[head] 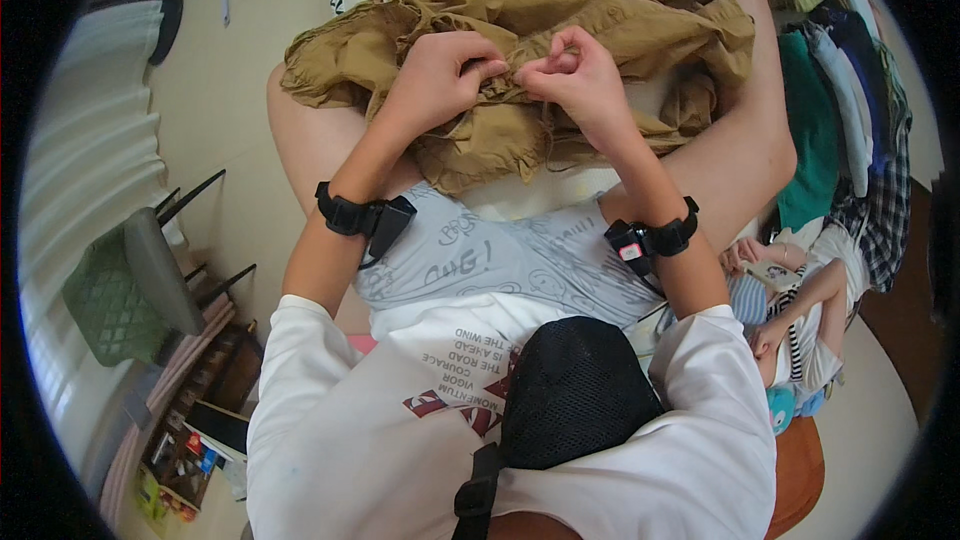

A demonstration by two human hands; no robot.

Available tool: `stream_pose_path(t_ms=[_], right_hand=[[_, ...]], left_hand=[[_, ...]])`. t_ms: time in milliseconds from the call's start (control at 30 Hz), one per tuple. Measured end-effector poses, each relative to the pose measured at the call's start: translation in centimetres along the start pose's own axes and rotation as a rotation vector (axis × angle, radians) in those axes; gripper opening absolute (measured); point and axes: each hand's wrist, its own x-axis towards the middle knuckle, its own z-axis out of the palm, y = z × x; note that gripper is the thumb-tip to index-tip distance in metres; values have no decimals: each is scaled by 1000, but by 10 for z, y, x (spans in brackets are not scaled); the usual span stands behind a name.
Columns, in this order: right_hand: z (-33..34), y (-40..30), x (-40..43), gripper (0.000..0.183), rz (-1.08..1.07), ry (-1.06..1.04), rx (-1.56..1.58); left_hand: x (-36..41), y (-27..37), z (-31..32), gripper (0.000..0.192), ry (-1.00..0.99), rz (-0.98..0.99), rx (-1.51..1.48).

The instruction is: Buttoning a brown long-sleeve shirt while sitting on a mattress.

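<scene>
A crumpled olive-brown cloth garment [630, 30] lies across a pale mattress [491, 202] between my bare legs. My left hand [446, 75] is over its middle, with thumb and fingertips pinched at a gathered part of the cloth. Just to the right, my right hand [581, 82] pinches at the same spot, its other fingers curled. Only a small gap separates the two sets of fingertips. Thin cord [550, 135] in the same brown trails from the gathered part below my right hand. The exact bit between my fingertips is too small to make out.
At the right, folded clothes [817, 120] are piled near my knee. Beside them another person [810, 315] holds a phone [772, 275]. Left of me stand a green-and-grey chair [161, 277] and an open drawer [191, 457] of small items, near a white curtain [90, 127].
</scene>
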Motion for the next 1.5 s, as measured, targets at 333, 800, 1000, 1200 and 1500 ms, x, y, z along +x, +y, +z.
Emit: stream_pose_path(t_ms=[333,800,1000,1200,1500], right_hand=[[-23,-13,22,15,58,-257,-475],[3,-29,3,27,128,-393,-541],[10,-17,2,26,-259,-248,-900],[-4,-22,1,23,-224,-129,-912],[15,-38,-2,13,-522,228,-453]], left_hand=[[4,-8,-37,15,12,288,-228],[-2,6,-47,45,-495,-114,132],[-1,16,-42,17,-38,378,419],[7,29,-33,24,-80,461,550],[9,51,-53,25,349,928,787]])
